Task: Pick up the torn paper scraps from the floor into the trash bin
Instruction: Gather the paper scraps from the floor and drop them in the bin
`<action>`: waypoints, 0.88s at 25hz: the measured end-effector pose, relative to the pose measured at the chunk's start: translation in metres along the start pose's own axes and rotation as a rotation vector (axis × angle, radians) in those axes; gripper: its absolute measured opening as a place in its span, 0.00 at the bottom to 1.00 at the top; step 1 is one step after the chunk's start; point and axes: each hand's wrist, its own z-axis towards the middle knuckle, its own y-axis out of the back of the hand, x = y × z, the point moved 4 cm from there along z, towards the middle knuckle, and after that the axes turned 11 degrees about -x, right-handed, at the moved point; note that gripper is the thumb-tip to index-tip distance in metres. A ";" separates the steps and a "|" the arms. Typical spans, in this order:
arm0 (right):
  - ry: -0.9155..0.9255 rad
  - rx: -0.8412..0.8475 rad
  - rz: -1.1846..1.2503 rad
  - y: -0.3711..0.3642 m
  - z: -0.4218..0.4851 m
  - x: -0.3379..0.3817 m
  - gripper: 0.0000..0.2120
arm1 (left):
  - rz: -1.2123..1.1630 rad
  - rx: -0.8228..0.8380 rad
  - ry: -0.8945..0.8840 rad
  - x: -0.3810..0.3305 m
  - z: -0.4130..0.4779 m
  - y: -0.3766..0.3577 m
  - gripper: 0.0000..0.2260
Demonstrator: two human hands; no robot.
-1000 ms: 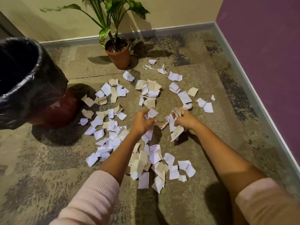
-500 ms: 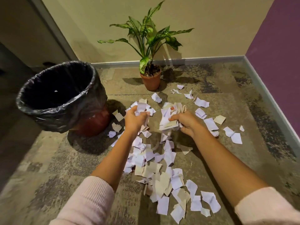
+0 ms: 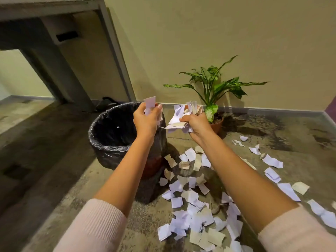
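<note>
Above the right side of the trash bin (image 3: 93, 140), the left hand (image 3: 145, 120) is raised. Its grip is tight on a small bunch of scraps (image 3: 150, 103), pinched between thumb and fingers. One white piece sticks up from the top of the hand.

Just to the right of the bin, the right hand (image 3: 196, 122) is up in the air too. Its grip is closed around a big bunch of scraps (image 3: 181, 113), white and tan, that poke out on all sides.

A black bag (image 3: 111, 157) lines the bin, and the bin stands on the floor (image 3: 283, 140).

Many more loose scraps (image 3: 192, 211) lie on the floor, right of the bin and under the arms. A plant (image 3: 212, 84) in a pot (image 3: 218, 125) stands by the wall (image 3: 200, 33), behind the right hand. Both arms have pink sleeves (image 3: 94, 228).
</note>
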 end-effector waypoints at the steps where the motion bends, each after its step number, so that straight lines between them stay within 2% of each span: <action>1: 0.011 0.012 -0.002 -0.017 -0.001 0.001 0.22 | -0.009 -0.046 0.014 0.003 0.012 0.010 0.02; 5: 0.043 0.032 -0.040 -0.077 -0.007 -0.011 0.17 | 0.047 -0.184 0.201 0.035 0.045 0.052 0.07; 7: 0.052 0.021 -0.042 -0.100 -0.008 -0.020 0.17 | 0.019 -0.189 0.303 0.053 0.053 0.066 0.13; 11: 0.051 -0.014 -0.075 -0.124 -0.007 -0.040 0.20 | -0.010 -0.171 0.413 0.066 0.059 0.078 0.12; 13: 0.042 0.029 -0.102 -0.128 -0.010 -0.045 0.26 | -0.051 -0.178 0.459 0.064 0.056 0.077 0.14; 15: 0.036 0.097 -0.136 -0.130 -0.010 -0.047 0.32 | -0.064 -0.158 0.469 0.059 0.053 0.074 0.13; 19: 0.041 0.194 -0.220 -0.130 -0.007 -0.046 0.39 | -0.026 -0.142 0.406 0.058 0.054 0.068 0.24; 22: -0.003 0.226 -0.229 -0.130 -0.009 -0.040 0.29 | -0.009 -0.141 0.398 0.058 0.052 0.065 0.26</action>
